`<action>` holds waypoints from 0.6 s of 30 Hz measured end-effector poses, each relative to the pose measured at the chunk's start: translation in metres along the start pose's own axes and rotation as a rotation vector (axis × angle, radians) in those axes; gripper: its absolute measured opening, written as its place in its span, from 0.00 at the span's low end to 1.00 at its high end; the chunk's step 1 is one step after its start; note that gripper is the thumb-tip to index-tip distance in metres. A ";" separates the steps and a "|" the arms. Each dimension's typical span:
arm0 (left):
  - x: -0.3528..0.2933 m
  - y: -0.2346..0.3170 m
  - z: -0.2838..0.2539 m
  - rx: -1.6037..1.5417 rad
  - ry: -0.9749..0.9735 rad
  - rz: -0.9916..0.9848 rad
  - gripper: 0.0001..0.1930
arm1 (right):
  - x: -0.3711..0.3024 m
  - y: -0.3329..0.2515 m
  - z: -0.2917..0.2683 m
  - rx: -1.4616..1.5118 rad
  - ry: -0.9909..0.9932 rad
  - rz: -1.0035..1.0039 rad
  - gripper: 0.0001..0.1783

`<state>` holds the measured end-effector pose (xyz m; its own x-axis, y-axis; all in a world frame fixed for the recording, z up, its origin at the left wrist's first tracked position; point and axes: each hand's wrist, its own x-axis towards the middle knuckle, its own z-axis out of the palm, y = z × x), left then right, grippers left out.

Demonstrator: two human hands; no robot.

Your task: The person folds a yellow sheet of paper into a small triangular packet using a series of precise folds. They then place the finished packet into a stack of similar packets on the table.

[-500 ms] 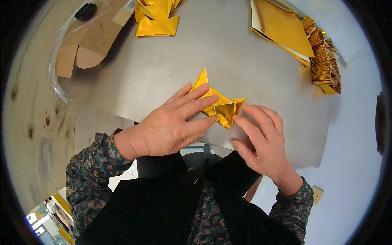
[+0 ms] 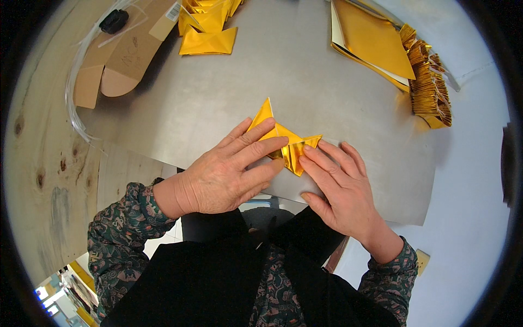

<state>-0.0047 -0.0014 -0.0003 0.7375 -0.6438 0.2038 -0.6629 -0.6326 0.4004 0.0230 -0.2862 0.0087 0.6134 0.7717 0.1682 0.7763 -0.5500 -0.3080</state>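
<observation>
A piece of folded gold foil paper [image 2: 295,159] lies near the front edge of the grey metal table [image 2: 218,103], one pointed corner sticking up to the far left and another to the right. Across its left part lies my left hand [image 2: 220,173], flat, with fingers stretched out and partly covering the paper. My right hand [image 2: 340,188] rests its fingertips on the paper's right corner, fingers extended and thumb apart, not gripped round anything.
Folded gold pieces [image 2: 208,41] are stacked at the far left. Flat gold sheets [image 2: 376,38] and a bundle of pleated gold pieces [image 2: 430,87] lie at the far right. A cardboard box piece [image 2: 128,60] with clear plastic strips [image 2: 71,103] sits on the left.
My right fingers have moved left onto the paper's right corner. The shiny flap near the middle looks turned and narrower. My left hand stays on the paper.
</observation>
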 end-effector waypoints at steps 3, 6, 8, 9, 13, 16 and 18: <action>-0.002 0.000 0.001 0.018 -0.002 -0.001 0.24 | 0.000 -0.002 0.000 0.011 -0.011 0.015 0.33; -0.003 0.000 0.002 0.048 -0.002 0.009 0.30 | 0.001 -0.001 0.002 0.007 -0.010 0.019 0.33; -0.003 0.000 0.004 0.074 -0.010 0.028 0.33 | 0.001 -0.001 0.003 0.005 -0.015 0.024 0.32; -0.003 0.000 0.004 0.080 -0.018 0.027 0.34 | 0.002 -0.001 0.003 0.005 -0.011 0.015 0.32; -0.004 -0.002 0.004 0.091 -0.032 0.027 0.35 | 0.002 -0.002 0.003 0.003 -0.010 0.003 0.31; -0.004 -0.002 0.004 0.064 -0.031 0.012 0.35 | 0.002 -0.003 0.003 0.012 -0.013 0.009 0.31; -0.004 -0.001 0.003 0.053 -0.024 0.010 0.35 | 0.002 -0.003 0.002 0.017 -0.013 0.011 0.31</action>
<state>-0.0075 0.0007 -0.0046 0.7281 -0.6597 0.1860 -0.6764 -0.6478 0.3505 0.0218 -0.2820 0.0077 0.6201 0.7696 0.1522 0.7667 -0.5533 -0.3256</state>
